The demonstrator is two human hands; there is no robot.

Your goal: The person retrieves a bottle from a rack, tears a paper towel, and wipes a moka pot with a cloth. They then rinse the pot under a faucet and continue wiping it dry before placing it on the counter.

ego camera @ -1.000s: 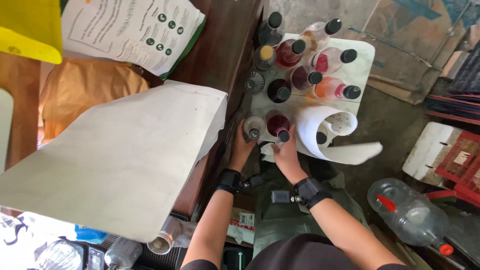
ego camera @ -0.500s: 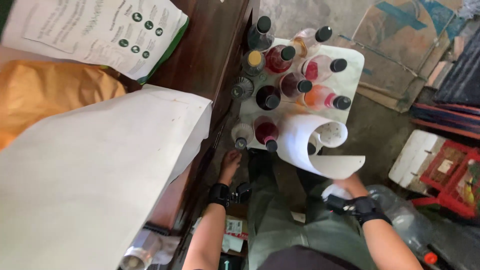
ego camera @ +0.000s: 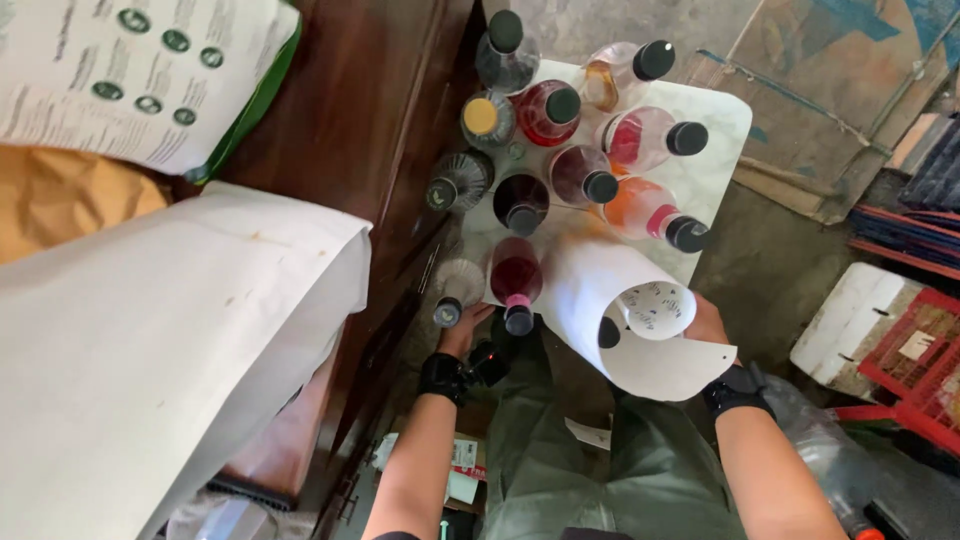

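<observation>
1. Head view: the right hand (ego camera: pixel 706 322) grips the edge of a curled white paper sheet (ego camera: pixel 620 310), fingers closed on it. The sheet rolls into a loose tube over the near side of a small white table (ego camera: pixel 722 118), hiding most of the hand.
2. The left hand (ego camera: pixel 466 330) sits at the near left corner of the table, just under a clear bottle with a dark cap (ego camera: pixel 455 290). Its fingers are tucked out of sight, so I cannot tell whether it holds anything.
3. A dark red bottle (ego camera: pixel 516 278) stands between the two hands, beside the paper tube.
4. More capped bottles of red, orange and clear liquid crowd the table farther from the person.
5. At left, a large white sheet (ego camera: pixel 150 350) covers a brown wooden cabinet (ego camera: pixel 370 110).
</observation>
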